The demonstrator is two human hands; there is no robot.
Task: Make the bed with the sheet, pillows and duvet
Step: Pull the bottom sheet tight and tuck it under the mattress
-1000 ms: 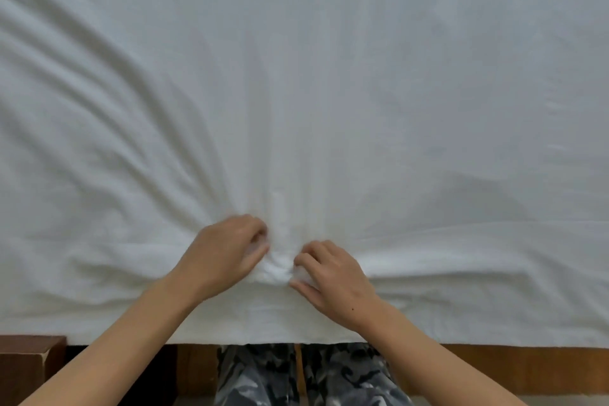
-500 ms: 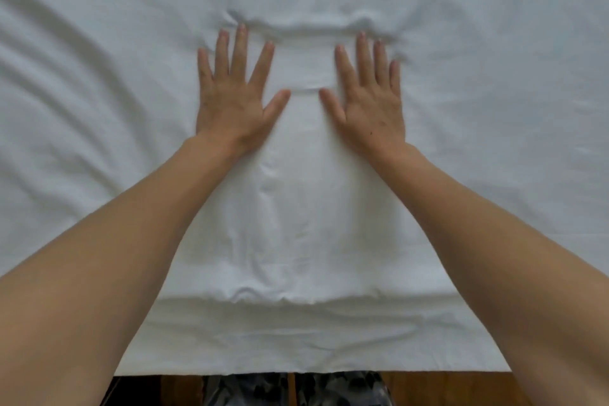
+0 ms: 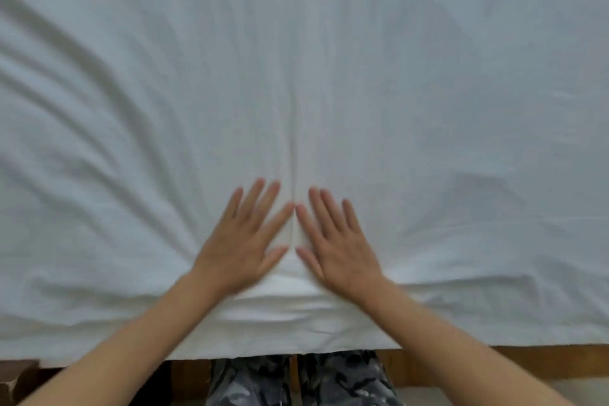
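Observation:
A white sheet (image 3: 329,76) covers the whole bed and fills nearly all of the view. My left hand (image 3: 244,241) lies flat on it near the bed's near edge, fingers straight and spread. My right hand (image 3: 339,241) lies flat beside it in the same way, and the two forefingers almost touch. A thin crease runs away from between the hands. Long wrinkles fan out on the left half of the sheet; the right half is smoother. No pillow or duvet is in view.
The sheet's hem hangs over the near side of the bed above a wooden bed frame (image 3: 543,359). My legs in camouflage-patterned trousers (image 3: 296,379) stand against the frame. A brown wooden piece (image 3: 16,376) shows at the bottom left.
One second ago both hands pinched bunched sheet at the near edge. Half a second ago they lay flat far out on the sheet. Now they are flat and drawn back toward the edge.

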